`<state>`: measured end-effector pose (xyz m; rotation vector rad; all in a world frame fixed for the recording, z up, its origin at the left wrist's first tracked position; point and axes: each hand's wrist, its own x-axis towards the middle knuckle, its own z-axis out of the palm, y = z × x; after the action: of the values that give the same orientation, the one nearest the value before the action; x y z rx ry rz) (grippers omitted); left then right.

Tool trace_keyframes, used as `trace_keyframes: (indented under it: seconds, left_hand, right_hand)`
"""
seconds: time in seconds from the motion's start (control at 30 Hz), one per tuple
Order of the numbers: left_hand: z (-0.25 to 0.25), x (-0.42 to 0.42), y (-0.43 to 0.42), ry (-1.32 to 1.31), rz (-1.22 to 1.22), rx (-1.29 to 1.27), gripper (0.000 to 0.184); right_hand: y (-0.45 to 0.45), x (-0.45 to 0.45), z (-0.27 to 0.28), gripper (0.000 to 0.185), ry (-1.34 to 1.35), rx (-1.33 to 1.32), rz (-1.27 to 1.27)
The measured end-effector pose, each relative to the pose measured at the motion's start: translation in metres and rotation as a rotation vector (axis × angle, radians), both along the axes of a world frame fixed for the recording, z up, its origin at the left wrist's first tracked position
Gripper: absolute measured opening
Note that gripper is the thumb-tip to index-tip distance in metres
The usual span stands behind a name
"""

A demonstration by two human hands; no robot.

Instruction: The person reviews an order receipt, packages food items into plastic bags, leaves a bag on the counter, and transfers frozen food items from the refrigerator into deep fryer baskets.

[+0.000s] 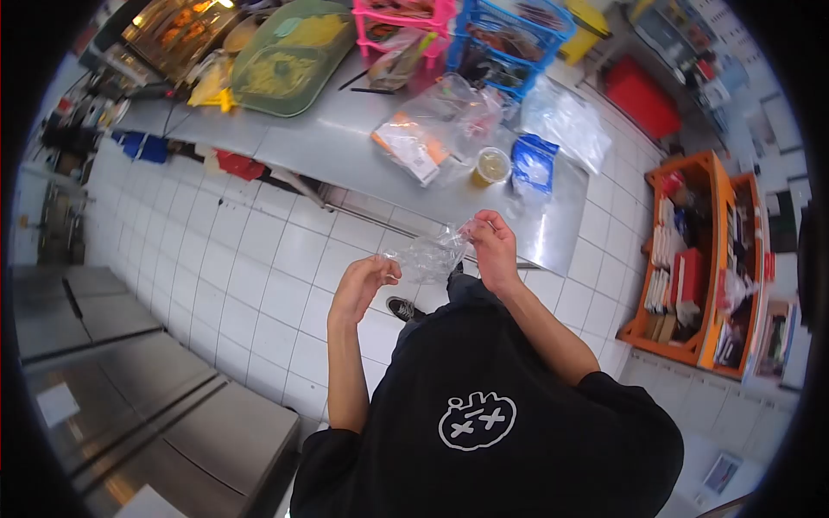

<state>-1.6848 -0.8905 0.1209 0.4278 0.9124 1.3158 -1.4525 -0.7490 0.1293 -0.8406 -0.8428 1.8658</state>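
A clear plastic bag (429,255) is stretched between my two hands, above the floor and just short of the steel table. My left hand (363,283) pinches its left end with curled fingers. At the opposite end, higher up, my right hand (494,246) grips the bag between thumb and fingers. Closest to my right hand on the table stands a lidded clear cup (490,167) with yellowish contents. Beside the cup lies a blue packet (534,163). A clear bag holding an orange and white packet (408,148) lies to the cup's left.
The steel table (345,155) carries a green lidded tub (294,65), pink baskets (404,17), a blue basket (509,43) and clear plastic bags (566,121). An orange shelf (682,259) stands at right, steel cabinets (164,414) at lower left. White tiles (250,259) cover the floor.
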Motion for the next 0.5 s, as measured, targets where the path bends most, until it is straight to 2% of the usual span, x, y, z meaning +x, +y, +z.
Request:
trace_keyframes:
  seconds: [0.1, 0.2, 0.3, 0.33, 0.4, 0.43, 0.5]
  left_hand:
    - [0.021, 0.012, -0.005, 0.049, 0.297, -0.118, 0.021]
    - [-0.002, -0.003, -0.005, -0.255, 0.515, -0.132, 0.017]
    - [0.018, 0.007, 0.015, -0.293, 0.666, -0.157, 0.016]
    - [0.022, 0.013, 0.019, -0.266, 0.638, -0.098, 0.016]
    - [0.031, 0.025, 0.030, -0.216, 0.569, 0.022, 0.017]
    - [0.036, 0.030, 0.036, -0.077, 0.525, -0.029, 0.016]
    - [0.043, 0.044, 0.047, 0.192, 0.428, -0.132, 0.015]
  right_hand:
    - [0.002, -0.016, 0.005, 0.023, -0.068, 0.209, 0.124]
    - [0.015, -0.003, 0.039, 0.027, -0.295, 1.220, 0.494]
    - [0.010, 0.004, 0.066, 0.025, -0.435, 1.486, 0.835]
    - [0.005, 0.007, 0.064, 0.021, -0.503, 1.366, 0.748]
    - [0.014, 0.018, 0.050, 0.015, -0.743, 1.350, 0.772]
    - [0.021, 0.022, 0.045, 0.013, -0.869, 1.339, 0.777]
    - [0.034, 0.027, 0.038, 0.013, -0.732, 0.997, 0.740]
